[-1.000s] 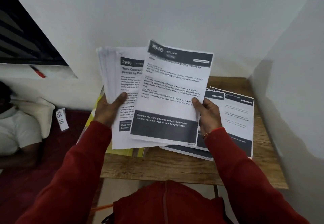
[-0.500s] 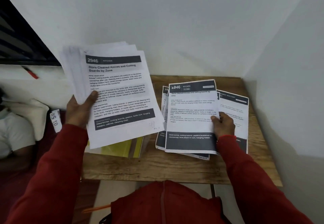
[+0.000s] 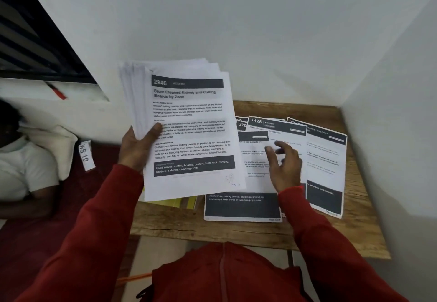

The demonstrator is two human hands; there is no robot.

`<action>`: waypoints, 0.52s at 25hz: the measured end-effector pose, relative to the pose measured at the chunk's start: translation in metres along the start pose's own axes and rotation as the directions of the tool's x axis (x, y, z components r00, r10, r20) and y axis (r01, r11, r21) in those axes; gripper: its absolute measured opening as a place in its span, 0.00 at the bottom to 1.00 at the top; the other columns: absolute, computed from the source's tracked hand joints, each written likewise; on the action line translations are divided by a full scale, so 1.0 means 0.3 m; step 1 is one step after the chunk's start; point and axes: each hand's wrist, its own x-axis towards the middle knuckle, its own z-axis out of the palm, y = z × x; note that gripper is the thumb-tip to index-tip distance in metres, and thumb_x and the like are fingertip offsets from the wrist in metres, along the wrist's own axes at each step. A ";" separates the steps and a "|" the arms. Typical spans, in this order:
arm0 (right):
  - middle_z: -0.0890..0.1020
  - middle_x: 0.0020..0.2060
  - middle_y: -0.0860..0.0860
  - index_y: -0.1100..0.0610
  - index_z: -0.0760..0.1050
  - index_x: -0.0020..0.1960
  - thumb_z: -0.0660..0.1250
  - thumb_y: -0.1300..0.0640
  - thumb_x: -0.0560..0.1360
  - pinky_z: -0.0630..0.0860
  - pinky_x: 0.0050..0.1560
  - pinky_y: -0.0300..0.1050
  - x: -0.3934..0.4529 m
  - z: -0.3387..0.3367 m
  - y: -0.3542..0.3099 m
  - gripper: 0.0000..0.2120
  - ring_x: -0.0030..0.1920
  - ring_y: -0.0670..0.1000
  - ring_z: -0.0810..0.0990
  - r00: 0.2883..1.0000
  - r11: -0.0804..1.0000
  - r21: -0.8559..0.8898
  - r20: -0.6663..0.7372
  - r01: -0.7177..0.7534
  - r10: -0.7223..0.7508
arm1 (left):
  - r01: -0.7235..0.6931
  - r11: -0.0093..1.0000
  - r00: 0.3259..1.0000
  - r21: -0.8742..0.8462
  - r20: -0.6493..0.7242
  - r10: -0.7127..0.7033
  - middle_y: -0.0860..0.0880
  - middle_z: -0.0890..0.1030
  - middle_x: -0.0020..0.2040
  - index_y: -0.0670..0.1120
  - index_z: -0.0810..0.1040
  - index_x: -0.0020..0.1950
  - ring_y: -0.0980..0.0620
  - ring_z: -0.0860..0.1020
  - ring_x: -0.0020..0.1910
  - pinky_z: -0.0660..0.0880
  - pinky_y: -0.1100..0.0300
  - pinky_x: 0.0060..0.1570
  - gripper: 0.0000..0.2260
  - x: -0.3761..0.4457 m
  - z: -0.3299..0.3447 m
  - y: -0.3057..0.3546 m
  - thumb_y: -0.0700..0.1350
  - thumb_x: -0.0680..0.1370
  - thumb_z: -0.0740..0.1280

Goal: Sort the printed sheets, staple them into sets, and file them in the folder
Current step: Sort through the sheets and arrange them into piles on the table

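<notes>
Now the left hand [image 3: 139, 150] grips the thick stack of white printed sheets [image 3: 189, 131] upright above the wooden table [image 3: 236, 228], while the right hand [image 3: 285, 164], fingers [image 3: 272, 151] loosely apart and holding nothing, hovers just right of that stack, nearer its top sheet.

Single head-worn view, wide-angle, looked forward and down from close above the table [image 3: 260, 233] set in a wall corner; both hands within frame.
</notes>
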 end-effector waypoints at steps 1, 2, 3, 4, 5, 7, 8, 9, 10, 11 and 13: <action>0.81 0.49 0.50 0.51 0.78 0.56 0.67 0.43 0.76 0.76 0.48 0.51 -0.001 -0.022 -0.069 0.14 0.47 0.50 0.78 0.995 0.976 0.214 0.102 -0.043 0.021 | 0.013 1.000 1.000 -0.014 0.018 -0.013 0.43 0.83 0.53 0.41 0.75 0.64 0.49 0.84 0.45 0.82 0.53 0.45 0.15 -0.003 0.017 -0.008 0.41 0.77 0.69; 0.82 0.47 0.49 0.51 0.78 0.53 0.68 0.44 0.75 0.77 0.43 0.48 0.000 -0.039 -0.134 0.12 0.43 0.48 0.80 0.972 0.921 0.372 0.235 -0.119 0.031 | 0.027 0.999 0.999 -0.026 0.038 -0.026 0.44 0.83 0.53 0.42 0.76 0.63 0.49 0.84 0.45 0.82 0.54 0.43 0.15 -0.008 0.038 -0.014 0.41 0.77 0.69; 0.82 0.45 0.49 0.52 0.78 0.52 0.71 0.47 0.74 0.78 0.40 0.47 0.004 -0.048 -0.178 0.11 0.40 0.48 0.80 0.946 0.879 0.445 0.325 -0.171 0.020 | 0.040 0.999 0.998 -0.037 0.057 -0.038 0.44 0.83 0.53 0.43 0.76 0.61 0.48 0.84 0.45 0.81 0.54 0.43 0.13 -0.012 0.058 -0.019 0.41 0.77 0.69; 0.82 0.42 0.49 0.53 0.78 0.50 0.74 0.50 0.72 0.78 0.39 0.47 0.009 -0.048 -0.203 0.11 0.39 0.48 0.80 0.934 0.868 0.464 0.358 -0.178 0.000 | 0.050 0.998 0.996 -0.041 0.073 -0.047 0.44 0.84 0.53 0.44 0.78 0.59 0.48 0.84 0.46 0.82 0.54 0.43 0.12 -0.016 0.074 -0.022 0.41 0.77 0.70; 0.81 0.38 0.48 0.54 0.78 0.48 0.76 0.54 0.70 0.78 0.41 0.45 0.014 -0.047 -0.221 0.10 0.38 0.47 0.80 0.941 0.874 0.463 0.338 -0.146 -0.022 | 0.056 0.997 0.995 -0.045 0.089 -0.052 0.43 0.84 0.53 0.45 0.78 0.58 0.47 0.84 0.46 0.82 0.54 0.43 0.10 -0.019 0.085 -0.025 0.41 0.76 0.70; 0.79 0.34 0.48 0.54 0.78 0.46 0.77 0.61 0.69 0.78 0.45 0.43 0.026 -0.044 -0.220 0.10 0.39 0.46 0.79 0.959 0.882 0.457 0.284 -0.113 -0.024 | 0.059 0.997 0.992 -0.047 0.113 -0.054 0.41 0.84 0.54 0.45 0.78 0.58 0.44 0.84 0.48 0.81 0.51 0.45 0.11 -0.015 0.094 -0.033 0.42 0.76 0.71; 0.80 0.35 0.51 0.54 0.78 0.47 0.76 0.62 0.69 0.78 0.47 0.46 0.030 -0.046 -0.213 0.10 0.40 0.48 0.80 0.958 0.866 0.481 0.286 -0.136 -0.008 | 0.060 0.997 0.992 -0.046 0.117 -0.054 0.41 0.83 0.54 0.46 0.78 0.58 0.43 0.84 0.50 0.81 0.49 0.47 0.12 -0.012 0.095 -0.036 0.43 0.76 0.71; 0.80 0.36 0.54 0.53 0.78 0.49 0.75 0.63 0.70 0.78 0.48 0.48 0.035 -0.051 -0.204 0.11 0.41 0.51 0.80 0.953 0.843 0.511 0.302 -0.166 0.005 | 0.063 0.997 0.992 -0.043 0.109 -0.058 0.42 0.83 0.55 0.47 0.79 0.58 0.43 0.83 0.51 0.80 0.48 0.50 0.12 -0.009 0.092 -0.040 0.45 0.76 0.71; 0.80 0.37 0.55 0.52 0.78 0.51 0.73 0.64 0.72 0.79 0.48 0.49 0.042 -0.060 -0.197 0.12 0.41 0.53 0.81 0.948 0.825 0.531 0.319 -0.193 0.017 | 0.064 0.997 0.994 -0.034 0.097 -0.060 0.43 0.83 0.55 0.48 0.79 0.58 0.43 0.83 0.52 0.80 0.48 0.52 0.12 -0.006 0.091 -0.044 0.46 0.75 0.71; 0.82 0.38 0.55 0.52 0.78 0.53 0.72 0.64 0.72 0.80 0.48 0.48 0.053 -0.064 -0.185 0.12 0.42 0.52 0.82 0.948 0.825 0.529 0.316 -0.200 0.028 | 0.063 0.998 0.994 -0.027 0.089 -0.060 0.44 0.83 0.56 0.48 0.79 0.58 0.44 0.83 0.53 0.80 0.49 0.52 0.12 -0.003 0.086 -0.048 0.47 0.75 0.71; 0.84 0.38 0.50 0.52 0.80 0.54 0.72 0.63 0.73 0.79 0.50 0.46 0.087 -0.065 -0.147 0.11 0.43 0.50 0.82 0.977 0.877 0.460 0.208 -0.139 0.045 | 0.056 0.998 0.994 -0.019 0.093 -0.054 0.46 0.84 0.55 0.48 0.79 0.58 0.47 0.83 0.51 0.81 0.54 0.48 0.14 -0.001 0.075 -0.049 0.48 0.74 0.72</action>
